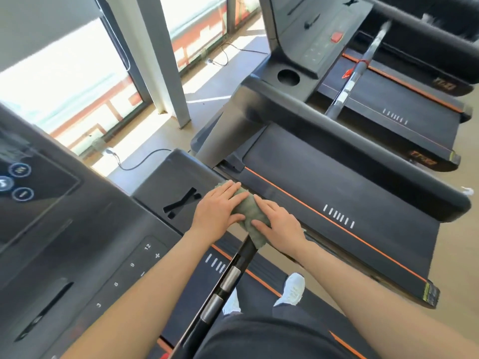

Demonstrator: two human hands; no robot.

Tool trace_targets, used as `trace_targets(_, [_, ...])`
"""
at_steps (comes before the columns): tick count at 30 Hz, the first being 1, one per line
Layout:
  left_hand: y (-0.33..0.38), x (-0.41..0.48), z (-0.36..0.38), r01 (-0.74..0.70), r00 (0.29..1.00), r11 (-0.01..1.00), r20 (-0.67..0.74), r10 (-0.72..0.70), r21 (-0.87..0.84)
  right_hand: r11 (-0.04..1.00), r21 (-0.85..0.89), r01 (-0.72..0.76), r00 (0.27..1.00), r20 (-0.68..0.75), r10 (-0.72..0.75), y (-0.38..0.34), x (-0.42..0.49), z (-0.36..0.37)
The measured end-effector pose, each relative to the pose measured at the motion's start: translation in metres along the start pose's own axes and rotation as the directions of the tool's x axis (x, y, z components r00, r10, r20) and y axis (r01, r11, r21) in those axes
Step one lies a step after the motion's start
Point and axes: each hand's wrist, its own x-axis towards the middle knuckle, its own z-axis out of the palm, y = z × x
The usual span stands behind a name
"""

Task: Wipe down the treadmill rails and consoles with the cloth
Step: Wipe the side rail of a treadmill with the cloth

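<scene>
On our console we read a column of white numbers, 12, 9, 6 and 3, with a plus and a minus sign beside the upper ones. The screen at far left shows round icons too blurred to read. The deck just right of us has an orange line and a row of white tick marks. Farther right, an orange logo sits on a deck end; we cannot make out its letters. The neighbouring console has a red button and a round cup holder, dark inside; we cannot tell what it holds.

The green cloth lies bunched where our black rail meets the console's right end. Our left hand lies flat on the cloth's left part, fingers straight and close together. Our right hand presses on its right part, fingers straight and slightly spread. Neither hand pinches the cloth.
</scene>
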Motion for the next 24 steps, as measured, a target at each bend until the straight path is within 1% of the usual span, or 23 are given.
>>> trace_targets(4, [-0.026, -0.005, -0.012, 0.076, 0.996, 0.997, -0.047, -0.076, -0.008, 0.997, -0.039, 0.063, 0.995, 0.075, -0.060, -0.022, 0.033, 0.000])
trace_targets(11, [-0.065, -0.013, -0.031, 0.231, 0.971, 0.973, -0.065, -0.232, -0.021, 0.982, 0.011, 0.186, 0.964, 0.190, -0.185, -0.061, 0.087, -0.003])
trace_targets(13, [-0.071, -0.014, -0.035, 0.318, 0.945, 0.948, -0.076, -0.319, -0.035, 0.977, -0.019, 0.215, 0.954, 0.217, -0.205, -0.074, 0.100, -0.003])
trace_targets(15, [-0.076, -0.016, -0.036, 0.416, 0.904, 0.908, -0.086, -0.420, -0.054, 0.969, -0.075, 0.235, 0.947, 0.244, -0.211, -0.088, 0.112, -0.002])
trace_targets(17, [-0.081, -0.018, -0.038, 0.487, 0.868, 0.873, -0.095, -0.488, -0.035, 0.957, -0.128, 0.262, 0.938, 0.267, -0.221, -0.102, 0.124, -0.001])
trace_targets(21, [-0.087, -0.020, -0.046, 0.579, 0.810, 0.815, -0.089, -0.579, -0.029, 0.924, -0.209, 0.320, 0.922, 0.291, -0.254, -0.120, 0.140, 0.001])
trace_targets(24, [-0.086, -0.022, -0.048, 0.603, 0.795, 0.798, -0.074, -0.602, -0.014, 0.891, -0.276, 0.360, 0.919, 0.268, -0.288, -0.122, 0.140, 0.004])
